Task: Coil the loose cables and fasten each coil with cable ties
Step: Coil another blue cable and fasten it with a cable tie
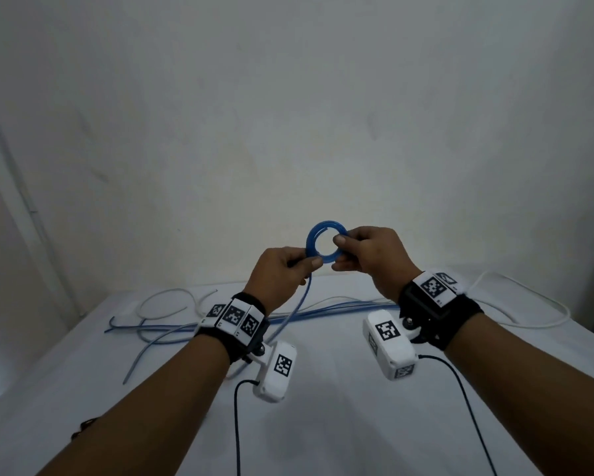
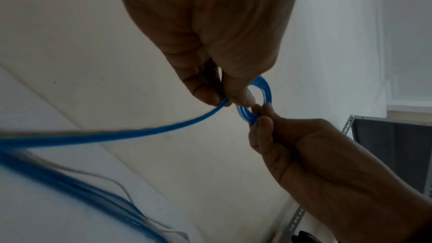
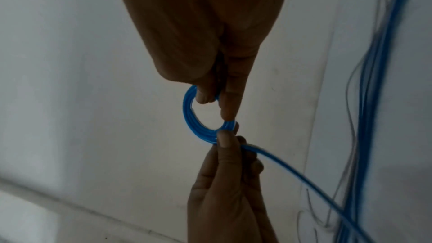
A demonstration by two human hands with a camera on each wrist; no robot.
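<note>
A small coil of blue cable (image 1: 312,240) is held up in the air above the white table (image 1: 323,434). My right hand (image 1: 338,252) pinches the coil's right side between thumb and fingers. My left hand (image 1: 309,264) pinches its lower left, where the free length of blue cable (image 1: 297,305) leaves and drops to the table. The left wrist view shows the left hand (image 2: 224,100) on the cable (image 2: 117,132) beside the coil (image 2: 265,90), with the right hand (image 2: 259,115) below. The right wrist view shows the right hand (image 3: 215,106) and left hand (image 3: 230,132) on the coil (image 3: 190,117). No cable tie is in view.
Several loose blue cables (image 1: 340,310) lie across the far part of the table. Pale cables loop at the far left (image 1: 161,300) and far right (image 1: 536,304). A small dark object (image 1: 86,424) sits at the left edge. A metal shelf frame (image 2: 348,127) stands to the right.
</note>
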